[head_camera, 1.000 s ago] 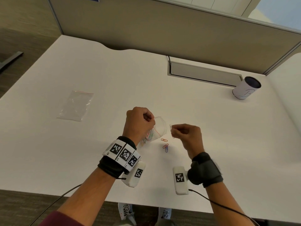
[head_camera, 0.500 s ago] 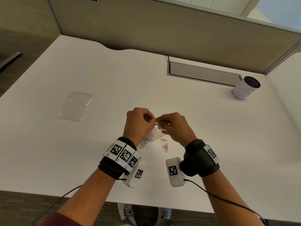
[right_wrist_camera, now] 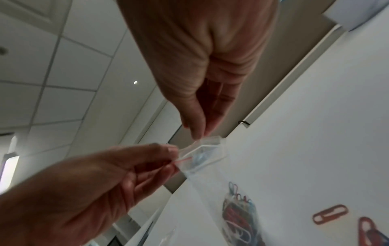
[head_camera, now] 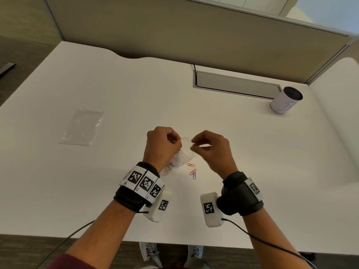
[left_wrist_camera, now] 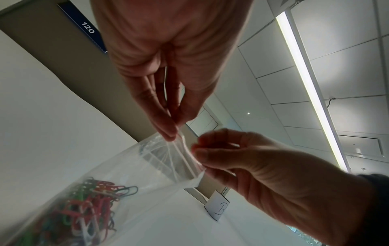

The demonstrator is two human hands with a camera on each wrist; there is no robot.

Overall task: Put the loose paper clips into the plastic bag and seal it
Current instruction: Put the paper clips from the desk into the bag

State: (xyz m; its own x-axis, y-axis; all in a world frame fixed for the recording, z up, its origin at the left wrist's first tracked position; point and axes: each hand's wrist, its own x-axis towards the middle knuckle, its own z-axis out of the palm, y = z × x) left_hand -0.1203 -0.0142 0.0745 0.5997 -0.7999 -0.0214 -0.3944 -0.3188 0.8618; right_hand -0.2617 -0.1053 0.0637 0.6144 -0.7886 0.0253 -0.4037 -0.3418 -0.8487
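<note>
A small clear plastic bag (head_camera: 186,152) hangs above the white table (head_camera: 252,171) between both hands. A bunch of coloured paper clips (left_wrist_camera: 88,208) lies in its bottom. My left hand (head_camera: 175,144) pinches the left side of the bag's mouth (left_wrist_camera: 172,138). My right hand (head_camera: 194,145) pinches the opposite rim (right_wrist_camera: 208,139), so the mouth is held apart. Three loose paper clips lie on the table just below the bag: an orange one (head_camera: 191,165), and a red one (head_camera: 193,172) touching a blue one (head_camera: 194,176).
A second, empty clear bag (head_camera: 81,128) lies flat at the left. A white cylindrical cup (head_camera: 285,100) stands at the back right beside a recessed cable slot (head_camera: 236,84). A partition wall runs behind the table. The table's front edge is close under my wrists.
A second ago my right hand held a paper clip to the right of the bag. It moved left to the bag's mouth and now pinches the rim. The left hand stayed put.
</note>
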